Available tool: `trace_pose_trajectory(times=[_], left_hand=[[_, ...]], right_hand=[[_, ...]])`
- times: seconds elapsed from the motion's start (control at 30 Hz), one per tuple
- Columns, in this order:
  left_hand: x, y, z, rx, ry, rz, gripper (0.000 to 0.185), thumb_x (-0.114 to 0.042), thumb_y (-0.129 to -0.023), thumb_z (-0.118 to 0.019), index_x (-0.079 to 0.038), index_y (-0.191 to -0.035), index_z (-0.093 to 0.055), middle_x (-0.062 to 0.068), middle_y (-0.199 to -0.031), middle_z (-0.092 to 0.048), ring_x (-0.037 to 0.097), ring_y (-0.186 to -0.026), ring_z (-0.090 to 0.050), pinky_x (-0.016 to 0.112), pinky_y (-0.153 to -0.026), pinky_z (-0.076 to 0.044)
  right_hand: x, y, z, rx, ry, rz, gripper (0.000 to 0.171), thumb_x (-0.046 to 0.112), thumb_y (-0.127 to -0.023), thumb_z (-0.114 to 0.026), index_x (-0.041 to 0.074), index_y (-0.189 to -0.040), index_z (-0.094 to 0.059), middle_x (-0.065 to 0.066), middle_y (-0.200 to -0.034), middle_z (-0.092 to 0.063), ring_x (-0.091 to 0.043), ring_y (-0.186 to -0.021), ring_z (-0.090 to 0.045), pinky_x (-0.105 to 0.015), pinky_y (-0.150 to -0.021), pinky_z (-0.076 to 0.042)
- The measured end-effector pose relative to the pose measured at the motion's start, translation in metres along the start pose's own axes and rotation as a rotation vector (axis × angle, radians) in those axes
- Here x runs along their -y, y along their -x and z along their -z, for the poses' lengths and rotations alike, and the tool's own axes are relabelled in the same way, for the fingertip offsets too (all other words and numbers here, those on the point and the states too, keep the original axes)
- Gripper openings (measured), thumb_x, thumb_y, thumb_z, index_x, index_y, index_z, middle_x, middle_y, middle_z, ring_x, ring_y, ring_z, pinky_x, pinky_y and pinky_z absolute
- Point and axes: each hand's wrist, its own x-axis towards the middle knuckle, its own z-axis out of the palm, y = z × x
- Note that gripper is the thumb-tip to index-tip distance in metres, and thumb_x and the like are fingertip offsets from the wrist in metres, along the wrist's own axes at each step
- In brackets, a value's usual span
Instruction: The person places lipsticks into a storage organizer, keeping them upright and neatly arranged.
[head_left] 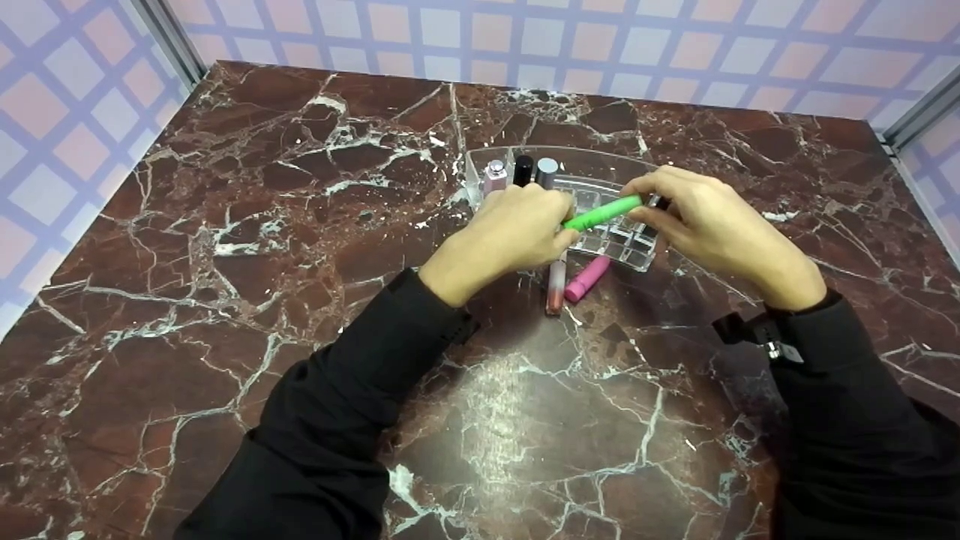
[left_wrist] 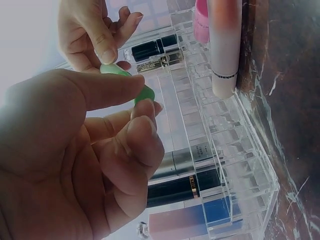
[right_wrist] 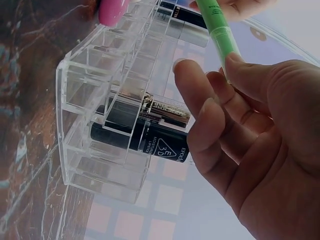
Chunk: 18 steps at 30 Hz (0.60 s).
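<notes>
Dark red marble table [head_left: 225, 300], pink-and-lilac checked walls behind. Left hand [head_left: 510, 232] pinches the near end of a green tube [head_left: 602, 213]; right hand [head_left: 712, 221] pinches the far end, so the tube is held in the air between them, above a clear acrylic organizer [head_left: 630, 251]. Three lipsticks [head_left: 521, 171] stand in its back-left slots. A gradient tube [head_left: 556, 285] and a pink tube [head_left: 586, 278] lie on the table just in front of it.
</notes>
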Motion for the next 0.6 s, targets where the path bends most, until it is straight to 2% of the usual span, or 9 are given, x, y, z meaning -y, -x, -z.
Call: trace_pose_trajectory(times=[0.17, 0.33, 0.43, 0.6], left_hand=[[-0.004, 0.0, -0.003, 0.012, -0.009, -0.033, 0.026, -0.034, -0.105, -0.057, -0.014, -0.117, -0.068, -0.002, -0.083, -0.061, 0.008, -0.056, -0.045, 0.02, -0.047, -0.037], [-0.006, -0.001, -0.007, 0.019, -0.015, -0.061, 0.022, -0.031, -0.104, -0.057, -0.012, -0.107, -0.067, -0.001, -0.08, -0.059, 0.009, -0.056, -0.047, 0.02, -0.047, -0.039], [-0.007, -0.001, -0.008, 0.015, -0.019, -0.08, 0.022, -0.03, -0.105, -0.056, -0.011, -0.103, -0.066, 0.0, -0.081, -0.059, 0.009, -0.057, -0.05, 0.021, -0.048, -0.042], [-0.008, -0.001, -0.01, 0.011, -0.016, -0.086, 0.021, -0.03, -0.105, -0.056, -0.011, -0.1, -0.065, 0.001, -0.081, -0.059, 0.01, -0.057, -0.051, 0.022, -0.049, -0.044]], right_hand=[[0.002, 0.001, 0.002, 0.034, -0.092, -0.055, 0.033, 0.005, -0.099, -0.064, 0.006, -0.132, -0.062, -0.003, -0.108, -0.066, -0.006, -0.061, -0.063, -0.019, -0.059, -0.052], [0.008, 0.001, 0.006, 0.074, -0.224, -0.079, 0.033, 0.006, -0.103, -0.058, 0.006, -0.136, -0.059, -0.008, -0.109, -0.066, -0.009, -0.058, -0.065, -0.022, -0.05, -0.052], [0.01, 0.001, 0.007, 0.084, -0.262, -0.09, 0.032, 0.007, -0.103, -0.057, 0.006, -0.136, -0.059, -0.01, -0.11, -0.067, -0.011, -0.058, -0.065, -0.023, -0.05, -0.053], [0.009, 0.0, 0.006, 0.114, -0.293, -0.13, 0.03, 0.013, -0.105, -0.056, 0.006, -0.133, -0.058, -0.007, -0.108, -0.067, -0.013, -0.056, -0.066, -0.026, -0.051, -0.055]])
